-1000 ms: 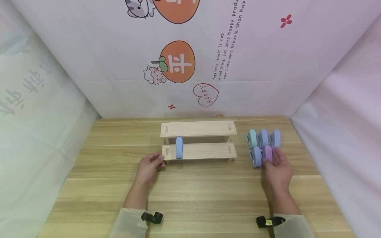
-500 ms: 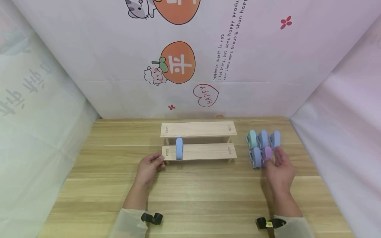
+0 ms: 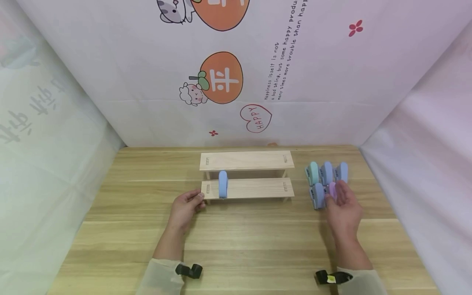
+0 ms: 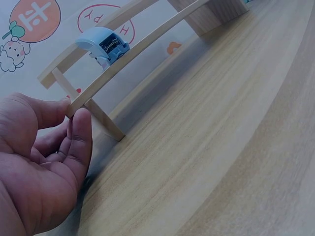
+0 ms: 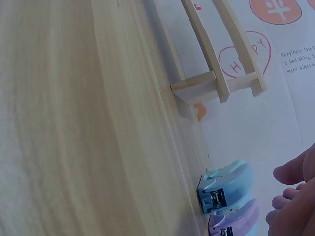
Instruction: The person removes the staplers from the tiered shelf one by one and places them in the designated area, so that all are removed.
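My left hand [image 3: 183, 209] pinches the near left corner of a two-step wooden shelf [image 3: 254, 188] between thumb and fingers, clearer in the left wrist view. A blue plastic clip [image 3: 223, 184], with a spring mechanism showing from the side, sits across the lower step near its left end. My right hand [image 3: 344, 211] is over a purple clip [image 3: 332, 190], partly covering it. In the right wrist view its thumb [image 5: 290, 169] and fingers stand apart, with a gap to the purple clip [image 5: 241, 216]. Left of that clip lies a blue clip [image 3: 317, 196].
Behind these, a mint clip [image 3: 312, 173] and two blue clips stand in a row on the wooden table [image 3: 254, 241]. The shelf's upper step [image 3: 247, 160] is behind the lower one. Printed white cloth [image 3: 313, 102] walls the back and sides.
My right hand shifts slightly right, then back left, and now covers more of the purple clip. The left hand keeps its pinch on the shelf, and the clips stay put.
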Tool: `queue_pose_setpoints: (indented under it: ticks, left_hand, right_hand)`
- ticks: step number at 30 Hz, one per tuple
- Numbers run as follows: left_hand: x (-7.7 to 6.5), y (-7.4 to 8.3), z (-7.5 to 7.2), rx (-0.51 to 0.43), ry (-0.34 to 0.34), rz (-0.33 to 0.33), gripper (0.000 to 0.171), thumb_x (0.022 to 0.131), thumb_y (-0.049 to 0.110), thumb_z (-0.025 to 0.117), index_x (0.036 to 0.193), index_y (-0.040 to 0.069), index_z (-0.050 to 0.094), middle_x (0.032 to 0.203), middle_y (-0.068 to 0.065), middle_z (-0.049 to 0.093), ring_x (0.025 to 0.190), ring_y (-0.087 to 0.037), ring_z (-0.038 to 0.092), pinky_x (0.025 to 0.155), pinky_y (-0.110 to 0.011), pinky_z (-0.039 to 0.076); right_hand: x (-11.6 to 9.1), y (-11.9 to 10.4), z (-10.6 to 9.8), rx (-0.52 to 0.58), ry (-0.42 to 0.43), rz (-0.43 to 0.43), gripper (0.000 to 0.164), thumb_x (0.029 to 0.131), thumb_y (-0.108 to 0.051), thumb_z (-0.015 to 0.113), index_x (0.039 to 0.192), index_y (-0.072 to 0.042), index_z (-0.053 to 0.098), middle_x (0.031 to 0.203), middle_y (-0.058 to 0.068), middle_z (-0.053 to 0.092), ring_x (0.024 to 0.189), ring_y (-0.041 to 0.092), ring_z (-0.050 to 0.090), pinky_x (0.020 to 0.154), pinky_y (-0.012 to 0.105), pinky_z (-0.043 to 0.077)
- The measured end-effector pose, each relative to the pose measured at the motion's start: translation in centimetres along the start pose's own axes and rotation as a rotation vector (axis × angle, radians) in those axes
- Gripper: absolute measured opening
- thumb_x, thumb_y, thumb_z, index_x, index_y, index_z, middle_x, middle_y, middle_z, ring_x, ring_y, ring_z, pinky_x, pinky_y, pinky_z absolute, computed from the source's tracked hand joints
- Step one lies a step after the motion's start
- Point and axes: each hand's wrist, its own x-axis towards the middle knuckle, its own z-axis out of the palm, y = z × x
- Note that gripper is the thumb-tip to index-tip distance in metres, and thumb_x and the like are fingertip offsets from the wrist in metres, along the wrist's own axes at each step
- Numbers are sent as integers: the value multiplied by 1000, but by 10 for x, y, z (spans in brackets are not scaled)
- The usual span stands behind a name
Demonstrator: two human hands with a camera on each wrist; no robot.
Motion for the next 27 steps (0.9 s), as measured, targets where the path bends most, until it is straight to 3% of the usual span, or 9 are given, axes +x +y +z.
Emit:
queue_pose_setpoints:
  ticks: [10, 27]
  left_hand:
    - [-1, 0, 0, -6, 5, -14, 39, 101, 12, 69, 135, -7, 60, 119, -19, 66, 96, -21, 69, 88, -28, 62]
    - [-2, 5, 2, 0, -8, -19, 39, 102, 14, 69, 135, -6, 61, 119, -17, 66, 102, -25, 67, 88, -26, 62]
  right_hand:
    - [-1, 1, 6, 18, 4, -67, 61, 97, 0, 66, 154, -12, 48, 155, 11, 49, 142, 27, 49, 115, 32, 45]
    - [-5, -8, 11, 15, -17, -55, 60, 98, -3, 68, 153, -14, 50, 156, 8, 49, 142, 24, 49, 115, 35, 45]
